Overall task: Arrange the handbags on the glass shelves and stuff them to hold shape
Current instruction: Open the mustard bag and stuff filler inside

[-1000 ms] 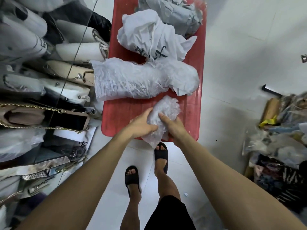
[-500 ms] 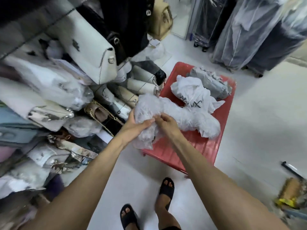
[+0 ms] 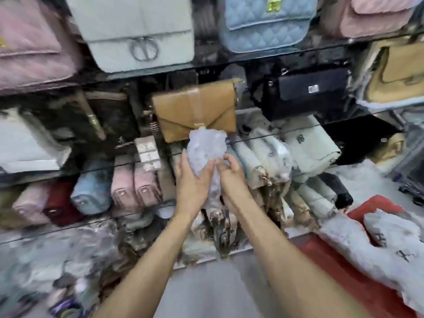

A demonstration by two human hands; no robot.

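1. Head view, blurred overall: both hands hold one wad of crumpled white plastic stuffing [image 3: 205, 148] up in front of the glass shelves [image 3: 286, 55].
2. Left hand [image 3: 191, 182]: fingers curled round the wad's left side and lower part, thumb across its front.
3. Right hand [image 3: 230, 174]: fingertips pinch the wad's right edge, about mid-height.
4. Stuffing: translucent white, wrinkled, bulbous on top, narrowing to a twisted tail that runs down between the two hands. Its top overlaps the lower edge of the tan envelope bag [image 3: 195, 109].
5. Tan envelope bag: flat, flap closed, small metal clasp at the flap point, tilted slightly, standing on the middle shelf.
6. Same shelf, to the right: black handbag [image 3: 307, 91] with a small light label on its flap.
7. Top shelf: pale green bag [image 3: 140, 31] with a round metal clasp, quilted light-blue bag [image 3: 266, 21], pink bags at both ends.
8. Lower shelves: many bags packed side by side, pink, blue, dark red, cream; details too blurred.
9. Bottom right: red tabletop [image 3: 339, 269] carrying more white plastic bundles [image 3: 378, 246].
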